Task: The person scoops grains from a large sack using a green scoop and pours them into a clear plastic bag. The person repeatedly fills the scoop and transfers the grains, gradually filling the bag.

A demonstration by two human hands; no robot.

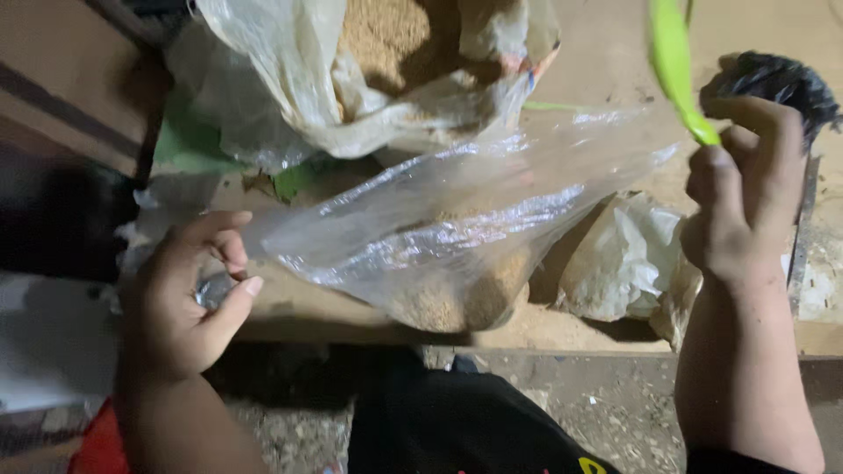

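My left hand (180, 303) pinches the twisted neck of the clear bag (439, 237), already partly filled with brown grain, while my right hand (742, 197) grips a green strip (674, 66), seemingly not tied yet.

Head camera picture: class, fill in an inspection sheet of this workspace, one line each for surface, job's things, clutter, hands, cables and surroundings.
Surface: wooden bench, dusted with brown powder.
Job's things: clear plastic bag with brown grainy material at its bottom; green strip.
Clutter: large open sack of the same material behind; crumpled white wrapping.
Hands: left hand pinches the clear bag's gathered end; right hand grips the green strip.
Cables: nothing seen.
Surroundings: gritty floor below, dim light.
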